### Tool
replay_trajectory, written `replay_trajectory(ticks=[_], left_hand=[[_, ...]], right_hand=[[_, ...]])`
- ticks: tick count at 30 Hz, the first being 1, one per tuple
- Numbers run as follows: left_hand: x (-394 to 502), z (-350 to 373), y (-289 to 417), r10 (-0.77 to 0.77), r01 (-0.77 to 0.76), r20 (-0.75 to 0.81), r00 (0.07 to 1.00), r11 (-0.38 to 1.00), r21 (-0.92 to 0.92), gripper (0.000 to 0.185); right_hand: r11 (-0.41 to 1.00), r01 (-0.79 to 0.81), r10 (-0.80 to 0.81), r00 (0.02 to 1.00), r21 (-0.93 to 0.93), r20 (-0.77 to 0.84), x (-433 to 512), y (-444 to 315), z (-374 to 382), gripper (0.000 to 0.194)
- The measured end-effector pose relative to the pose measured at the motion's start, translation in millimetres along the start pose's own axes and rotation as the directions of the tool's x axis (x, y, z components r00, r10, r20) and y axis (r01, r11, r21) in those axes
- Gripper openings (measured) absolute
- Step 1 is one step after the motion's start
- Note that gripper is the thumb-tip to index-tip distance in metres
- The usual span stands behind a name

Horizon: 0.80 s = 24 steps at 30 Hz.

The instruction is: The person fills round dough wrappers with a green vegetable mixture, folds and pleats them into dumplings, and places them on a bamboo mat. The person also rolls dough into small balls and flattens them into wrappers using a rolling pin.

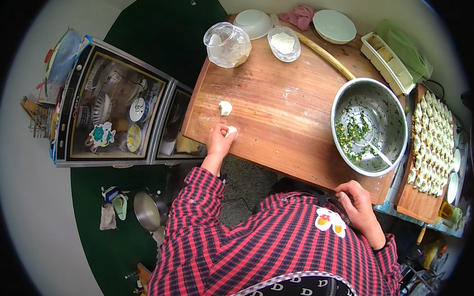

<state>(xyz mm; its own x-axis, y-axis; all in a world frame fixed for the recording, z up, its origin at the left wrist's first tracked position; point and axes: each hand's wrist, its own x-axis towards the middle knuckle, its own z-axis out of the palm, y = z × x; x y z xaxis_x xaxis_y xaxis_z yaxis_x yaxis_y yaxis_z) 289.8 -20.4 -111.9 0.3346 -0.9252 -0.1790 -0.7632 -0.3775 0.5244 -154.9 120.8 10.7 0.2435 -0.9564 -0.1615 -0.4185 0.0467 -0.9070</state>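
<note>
At the left end of the wooden board (266, 84), my left hand (219, 142) has its fingers closed on a small white dough piece (231, 131). Just beyond it lies another lump of dough (225, 108). My right hand (355, 201) is at the board's near edge, its fingers curled and apart from the thumb; I see nothing in it. Farther right of that hand stands a steel bowl (392, 103) with chopped green-and-yellow filling (352, 134) and a white spoon (379, 153).
A rolling pin (327, 56), a dish of flour (283, 43), a plastic jar (229, 50) and a white bowl (334, 26) line the far side. Rows of filled dumplings (432, 145) cover a second board (419, 210) at right. A glass-fronted cabinet (116, 105) stands left.
</note>
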Motion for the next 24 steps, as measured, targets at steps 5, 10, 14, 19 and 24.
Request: replay_trajectory(ticks=[5, 10, 14, 19, 24], left_hand=[[-23.4, -5.6, 22.7, 0.282, -0.282, 0.005, 0.959, 0.959, -0.036, 0.028], [-75.4, -2.2, 85.4, 0.295, 0.157, 0.464, 0.835, 0.681, -0.715, 0.027], [-98.3, 5.3, 117.5, 0.579, 0.022, 0.45, 0.68, 0.597, -0.802, 0.02], [-44.2, -4.6, 68.9, 0.452, -0.105, 0.305, 0.838, 0.683, -0.723, 0.018], [67.2, -6.0, -15.0, 0.352, -0.309, -0.273, 0.895, 0.932, 0.189, 0.057]], right_hand=[[0.975, -0.118, 0.086, 0.982, 0.189, 0.17, 39.9, -4.5, 28.8, 0.017], [0.891, -0.104, 0.061, 0.992, 0.442, 0.11, 83.7, -12.3, 79.3, 0.038], [0.543, -0.33, 0.168, 0.943, 0.772, 0.285, 108.7, -16.2, 103.2, 0.042], [0.432, -0.446, 0.205, 0.895, 0.784, 0.396, 115.3, -17.9, 109.5, 0.032], [0.655, -0.344, 0.058, 0.911, 0.673, 0.409, 97.2, -35.6, 92.1, 0.029]])
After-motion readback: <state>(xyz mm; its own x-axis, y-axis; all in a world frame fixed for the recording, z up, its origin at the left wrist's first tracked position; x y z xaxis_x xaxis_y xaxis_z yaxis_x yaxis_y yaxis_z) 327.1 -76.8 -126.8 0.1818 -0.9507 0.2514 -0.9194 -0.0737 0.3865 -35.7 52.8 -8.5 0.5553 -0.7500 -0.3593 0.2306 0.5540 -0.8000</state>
